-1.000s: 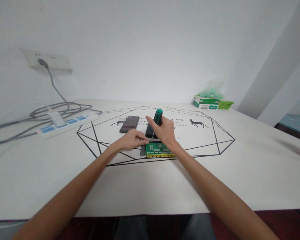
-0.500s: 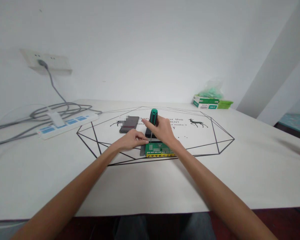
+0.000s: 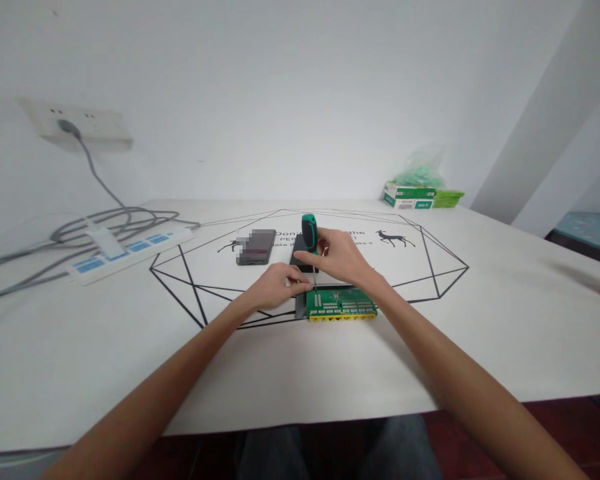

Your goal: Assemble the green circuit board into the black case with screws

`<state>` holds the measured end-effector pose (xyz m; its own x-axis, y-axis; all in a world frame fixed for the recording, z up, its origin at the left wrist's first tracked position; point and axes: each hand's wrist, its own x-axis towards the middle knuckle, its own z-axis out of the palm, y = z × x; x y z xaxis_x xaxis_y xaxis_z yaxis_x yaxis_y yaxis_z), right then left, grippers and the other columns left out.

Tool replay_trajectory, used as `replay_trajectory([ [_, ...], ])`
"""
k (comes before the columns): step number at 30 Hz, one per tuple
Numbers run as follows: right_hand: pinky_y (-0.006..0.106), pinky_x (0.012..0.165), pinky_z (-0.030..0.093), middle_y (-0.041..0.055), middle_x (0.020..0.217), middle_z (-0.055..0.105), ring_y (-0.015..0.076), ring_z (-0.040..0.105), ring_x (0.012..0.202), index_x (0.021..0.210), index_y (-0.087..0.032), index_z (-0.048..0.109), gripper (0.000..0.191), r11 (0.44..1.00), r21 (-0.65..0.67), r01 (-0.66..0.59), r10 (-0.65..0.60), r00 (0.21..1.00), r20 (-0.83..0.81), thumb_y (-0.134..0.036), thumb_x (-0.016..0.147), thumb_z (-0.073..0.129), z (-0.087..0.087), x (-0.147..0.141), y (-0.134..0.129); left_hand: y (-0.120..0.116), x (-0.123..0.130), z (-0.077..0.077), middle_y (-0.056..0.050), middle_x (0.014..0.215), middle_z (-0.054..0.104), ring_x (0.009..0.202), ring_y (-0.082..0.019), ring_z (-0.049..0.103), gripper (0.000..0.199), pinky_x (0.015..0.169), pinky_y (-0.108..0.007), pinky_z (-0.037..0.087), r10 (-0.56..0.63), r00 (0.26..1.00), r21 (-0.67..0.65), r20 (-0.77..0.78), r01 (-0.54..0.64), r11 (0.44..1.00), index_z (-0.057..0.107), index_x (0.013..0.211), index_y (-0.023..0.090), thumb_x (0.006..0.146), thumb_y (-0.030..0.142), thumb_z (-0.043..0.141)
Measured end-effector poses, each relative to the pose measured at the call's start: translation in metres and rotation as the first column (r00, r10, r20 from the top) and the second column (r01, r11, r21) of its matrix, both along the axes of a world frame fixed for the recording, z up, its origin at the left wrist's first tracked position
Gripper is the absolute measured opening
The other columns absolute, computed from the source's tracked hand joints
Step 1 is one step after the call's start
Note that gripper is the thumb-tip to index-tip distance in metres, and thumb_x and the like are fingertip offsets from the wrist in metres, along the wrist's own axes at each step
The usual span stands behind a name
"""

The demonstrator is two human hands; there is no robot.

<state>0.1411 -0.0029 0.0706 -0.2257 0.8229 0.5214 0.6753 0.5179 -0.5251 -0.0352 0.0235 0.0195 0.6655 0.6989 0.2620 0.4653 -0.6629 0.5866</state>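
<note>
My right hand (image 3: 344, 253) is closed round the green and black handle of a screwdriver (image 3: 309, 232). The screwdriver stands nearly upright, its shaft running down to the far left corner of a green circuit board (image 3: 347, 301). Yellow parts line the board's near edge, and a dark plate shows at its left end. My left hand (image 3: 275, 287) has thumb and fingertips pinched together beside the screwdriver's tip, at that corner; whatever they hold is too small to make out. Just behind the hands lies a black box-like object (image 3: 300, 259), partly covered by my right hand.
A phone (image 3: 257, 247) lies left of the black object. Further left are a white power strip (image 3: 135, 252) and coiled grey cables (image 3: 115, 217). Green and white boxes (image 3: 410, 195) with a plastic bag (image 3: 423, 170) on top stand at the back right of the white table (image 3: 260, 380).
The circuit board has shifted right and a little nearer, with both hands and the screwdriver's tip following. My right hand's fingers sit differently on the handle. The view has turned slightly.
</note>
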Motion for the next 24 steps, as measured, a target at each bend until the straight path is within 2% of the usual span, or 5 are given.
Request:
replay_trajectory([
  [3, 0.029, 0.055, 0.03, -0.0015, 0.057, 0.053, 0.0116, 0.046, 0.055, 0.063, -0.019, 0.052, 0.04, 1.0, 0.008, 0.013, -0.013, 1.0, -0.024, -0.055, 0.081, 0.057, 0.001, 0.003, -0.003, -0.004, 0.001, 0.004, -0.007, 0.088, 0.075, 0.075, -0.018, 0.062, 0.024, 0.069, -0.027, 0.045, 0.037, 0.999, 0.033, 0.029, -0.038, 0.999, 0.077, 0.086, 0.017, 0.08, 0.036, 0.063],
  [6, 0.028, 0.055, 0.031, -0.0009, 0.058, 0.056, 0.0117, 0.048, 0.055, 0.061, -0.019, 0.052, 0.041, 0.999, 0.016, 0.031, -0.031, 0.999, -0.028, -0.055, 0.081, 0.057, 0.001, 0.002, -0.004, -0.009, 0.004, 0.01, -0.008, 0.097, 0.074, 0.085, -0.02, 0.065, 0.023, 0.074, -0.028, 0.048, -0.012, 0.987, -0.059, 0.162, 0.021, 0.998, 0.076, 0.091, 0.015, 0.078, 0.032, 0.066],
  [10, 0.029, 0.055, 0.031, -0.0009, 0.057, 0.056, 0.0117, 0.047, 0.054, 0.06, -0.019, 0.053, 0.041, 0.999, 0.014, 0.05, -0.05, 0.999, 0.004, -0.055, 0.08, 0.059, 0.004, 0.003, -0.005, -0.017, 0.012, 0.014, -0.008, 0.094, 0.075, 0.091, -0.021, 0.067, 0.019, 0.081, -0.031, 0.05, -0.003, 0.954, -0.161, 0.301, 0.054, 0.986, 0.076, 0.087, 0.015, 0.079, 0.029, 0.065],
  [19, 0.028, 0.053, 0.027, -0.002, 0.053, 0.05, 0.0107, 0.043, 0.053, 0.055, -0.02, 0.044, 0.052, 0.993, 0.066, 0.102, -0.1, 0.994, -0.034, -0.065, 0.079, 0.055, 0.013, 0.004, -0.01, -0.023, 0.022, 0.012, -0.006, 0.08, 0.076, 0.075, -0.018, 0.066, 0.016, 0.071, -0.029, 0.05, 0.147, 0.945, -0.075, 0.292, -0.13, 0.989, 0.076, 0.078, 0.016, 0.078, 0.029, 0.067],
  [24, 0.028, 0.055, 0.03, -0.0014, 0.058, 0.053, 0.0113, 0.045, 0.056, 0.058, -0.02, 0.046, 0.045, 0.992, 0.086, 0.091, -0.084, 0.992, -0.09, -0.058, 0.078, 0.059, 0.012, 0.004, -0.008, -0.026, 0.02, 0.014, -0.007, 0.086, 0.076, 0.08, -0.019, 0.067, 0.02, 0.073, -0.029, 0.05, 0.105, 0.949, -0.068, 0.296, -0.089, 0.994, 0.076, 0.082, 0.015, 0.08, 0.029, 0.063],
])
